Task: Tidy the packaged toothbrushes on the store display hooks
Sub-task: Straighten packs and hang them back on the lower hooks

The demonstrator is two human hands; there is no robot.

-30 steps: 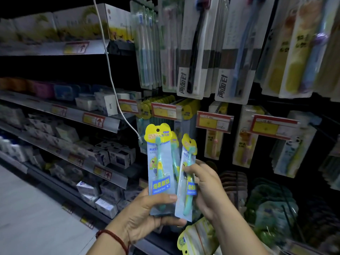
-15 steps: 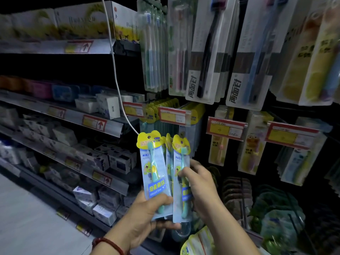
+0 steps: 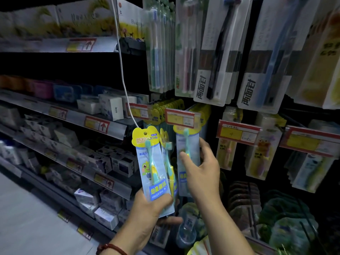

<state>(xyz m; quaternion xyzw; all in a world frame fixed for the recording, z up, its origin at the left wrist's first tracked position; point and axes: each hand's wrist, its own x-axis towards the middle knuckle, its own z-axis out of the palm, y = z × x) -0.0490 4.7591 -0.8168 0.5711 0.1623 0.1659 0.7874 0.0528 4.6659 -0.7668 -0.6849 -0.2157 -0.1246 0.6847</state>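
My left hand (image 3: 152, 210) grips the bottom of a small fan of packaged children's toothbrushes (image 3: 150, 162), blue cards with yellow tops and teal brushes. My right hand (image 3: 200, 170) pinches a single matching pack (image 3: 187, 144) and holds it up against the hook row, its yellow top tucked just behind a red-and-yellow price tag (image 3: 181, 118). More of the same yellow-topped packs (image 3: 165, 109) hang on the hooks directly behind that tag.
Adult toothbrush packs (image 3: 213, 52) hang in the row above. Further children's packs (image 3: 261, 155) and price tags (image 3: 237, 133) hang to the right. Shelves of small boxes (image 3: 110, 105) run along the left, with a white cable (image 3: 121, 70) dangling in front. Green bagged goods (image 3: 287, 221) sit below right.
My right hand has lifted one pack away from the bunch and up to the hook behind the price tag. The left hand stays low with the other packs.
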